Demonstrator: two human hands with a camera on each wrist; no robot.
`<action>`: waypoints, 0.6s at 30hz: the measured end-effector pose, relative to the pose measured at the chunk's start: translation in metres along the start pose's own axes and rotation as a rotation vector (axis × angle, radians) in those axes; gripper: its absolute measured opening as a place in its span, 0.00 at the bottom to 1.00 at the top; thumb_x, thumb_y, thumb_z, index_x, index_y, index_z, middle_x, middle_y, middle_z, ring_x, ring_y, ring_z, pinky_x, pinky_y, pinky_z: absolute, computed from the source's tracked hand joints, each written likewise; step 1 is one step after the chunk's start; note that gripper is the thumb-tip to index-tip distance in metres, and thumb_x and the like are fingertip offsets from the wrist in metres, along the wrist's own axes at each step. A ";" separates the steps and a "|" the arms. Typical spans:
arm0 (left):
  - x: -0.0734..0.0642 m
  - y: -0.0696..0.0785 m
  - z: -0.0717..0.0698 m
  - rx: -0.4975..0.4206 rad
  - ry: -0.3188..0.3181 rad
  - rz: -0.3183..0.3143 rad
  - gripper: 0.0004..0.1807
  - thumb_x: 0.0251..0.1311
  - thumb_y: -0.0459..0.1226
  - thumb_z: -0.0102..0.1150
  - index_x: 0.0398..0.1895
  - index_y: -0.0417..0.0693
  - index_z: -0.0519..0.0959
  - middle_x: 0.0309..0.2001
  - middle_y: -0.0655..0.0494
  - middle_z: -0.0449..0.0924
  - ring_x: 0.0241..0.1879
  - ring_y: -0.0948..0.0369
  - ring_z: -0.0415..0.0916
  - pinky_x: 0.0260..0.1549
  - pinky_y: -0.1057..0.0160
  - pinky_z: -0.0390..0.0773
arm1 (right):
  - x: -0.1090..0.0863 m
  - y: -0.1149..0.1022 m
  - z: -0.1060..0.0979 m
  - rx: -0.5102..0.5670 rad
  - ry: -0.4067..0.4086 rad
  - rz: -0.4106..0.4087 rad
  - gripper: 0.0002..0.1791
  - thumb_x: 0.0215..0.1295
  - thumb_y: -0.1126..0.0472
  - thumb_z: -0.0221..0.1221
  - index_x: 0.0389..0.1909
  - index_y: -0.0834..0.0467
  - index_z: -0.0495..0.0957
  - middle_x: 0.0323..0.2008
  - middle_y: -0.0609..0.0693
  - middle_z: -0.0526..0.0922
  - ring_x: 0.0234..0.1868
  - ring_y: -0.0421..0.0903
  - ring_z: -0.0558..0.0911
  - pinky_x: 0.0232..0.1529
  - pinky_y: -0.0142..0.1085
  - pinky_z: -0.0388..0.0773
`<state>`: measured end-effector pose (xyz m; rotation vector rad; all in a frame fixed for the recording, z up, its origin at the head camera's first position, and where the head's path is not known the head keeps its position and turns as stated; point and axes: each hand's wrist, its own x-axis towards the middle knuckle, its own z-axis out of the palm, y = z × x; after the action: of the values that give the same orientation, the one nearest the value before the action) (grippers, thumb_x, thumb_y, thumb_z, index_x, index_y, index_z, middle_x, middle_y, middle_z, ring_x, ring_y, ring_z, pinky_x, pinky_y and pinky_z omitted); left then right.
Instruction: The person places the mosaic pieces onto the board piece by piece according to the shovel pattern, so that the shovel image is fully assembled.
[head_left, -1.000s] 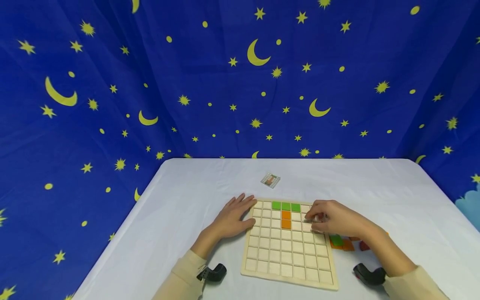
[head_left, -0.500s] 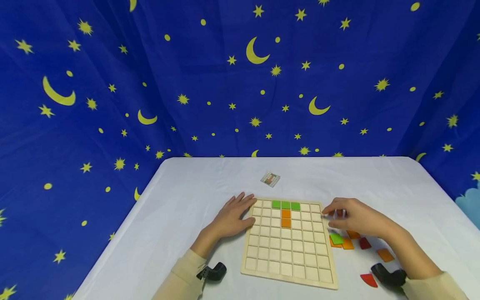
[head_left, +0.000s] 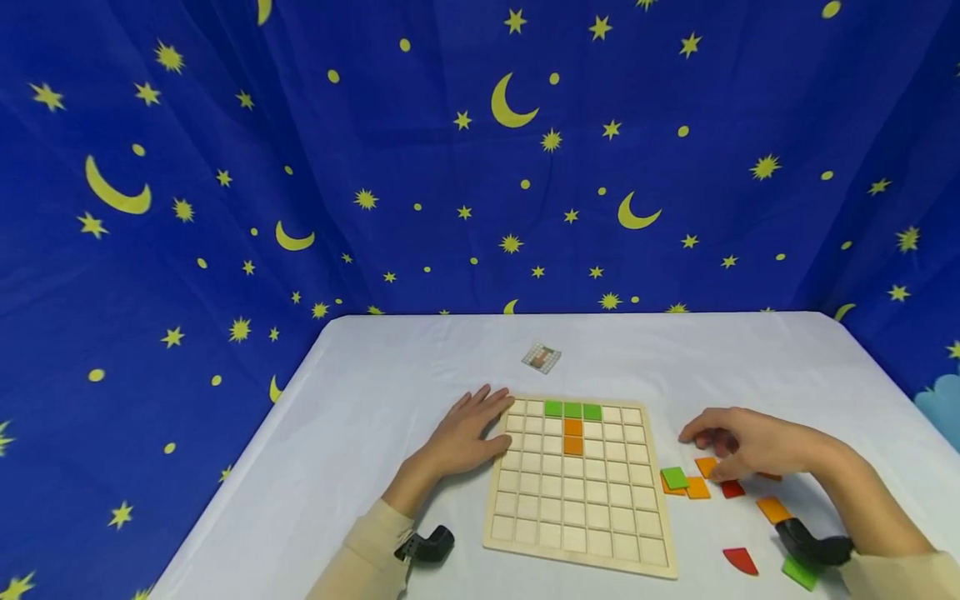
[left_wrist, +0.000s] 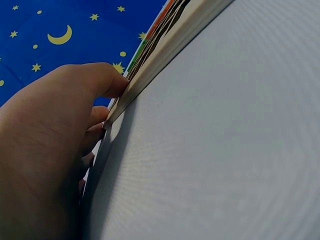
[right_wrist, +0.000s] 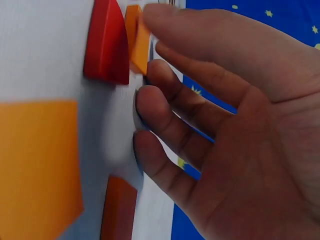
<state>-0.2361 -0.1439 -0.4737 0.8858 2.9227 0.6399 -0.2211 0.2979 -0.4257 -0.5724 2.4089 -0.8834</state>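
My left hand (head_left: 465, 437) rests against the left edge of a square wooden grid board (head_left: 530, 531), fingers spread; in the left wrist view the thumb (left_wrist: 107, 80) touches its rim. Near the far edge, a row of three green tiles (head_left: 572, 410) sits in the grid, with two orange tiles (head_left: 573, 446) below the middle one. To the right of the board, my right hand (head_left: 772, 446) hovers low over loose tiles, fingers loosely bent and nothing between them. Its thumb is close to an orange tile (head_left: 705, 467) and a red piece (right_wrist: 105, 45) with a curved edge.
A small pattern card (head_left: 542, 357) lies beyond the board. Loose pieces at the right include a green tile (head_left: 675, 477) overlapping an orange one, a red quarter-circle (head_left: 741, 561) and another orange tile (head_left: 773, 509). Black wrist devices (head_left: 427, 546) hang near both sleeves.
My right hand has moved right, from over the board's right columns to the loose tiles, uncovering the grid there. The left hand and the tiles in the board stay as they were.
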 end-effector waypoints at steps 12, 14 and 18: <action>0.000 0.003 -0.001 0.002 -0.004 -0.012 0.36 0.65 0.55 0.48 0.74 0.55 0.59 0.74 0.61 0.53 0.74 0.57 0.40 0.70 0.55 0.40 | 0.001 0.001 0.007 -0.044 0.066 0.001 0.17 0.49 0.57 0.72 0.40 0.50 0.79 0.31 0.49 0.75 0.29 0.47 0.73 0.25 0.33 0.71; 0.000 0.003 -0.001 0.000 -0.004 -0.011 0.36 0.64 0.55 0.48 0.74 0.55 0.59 0.73 0.61 0.53 0.74 0.57 0.41 0.70 0.55 0.40 | 0.003 -0.001 0.009 -0.057 0.081 0.005 0.17 0.49 0.56 0.72 0.40 0.50 0.79 0.31 0.48 0.74 0.29 0.47 0.73 0.26 0.33 0.71; 0.000 0.002 -0.001 -0.002 -0.001 -0.009 0.36 0.64 0.54 0.49 0.74 0.54 0.59 0.73 0.60 0.53 0.74 0.56 0.41 0.70 0.55 0.40 | 0.004 -0.002 0.010 -0.057 0.077 0.032 0.20 0.47 0.58 0.72 0.42 0.51 0.78 0.33 0.49 0.74 0.32 0.47 0.72 0.27 0.34 0.71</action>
<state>-0.2349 -0.1426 -0.4714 0.8726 2.9229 0.6417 -0.2182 0.2893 -0.4321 -0.5279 2.5123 -0.8402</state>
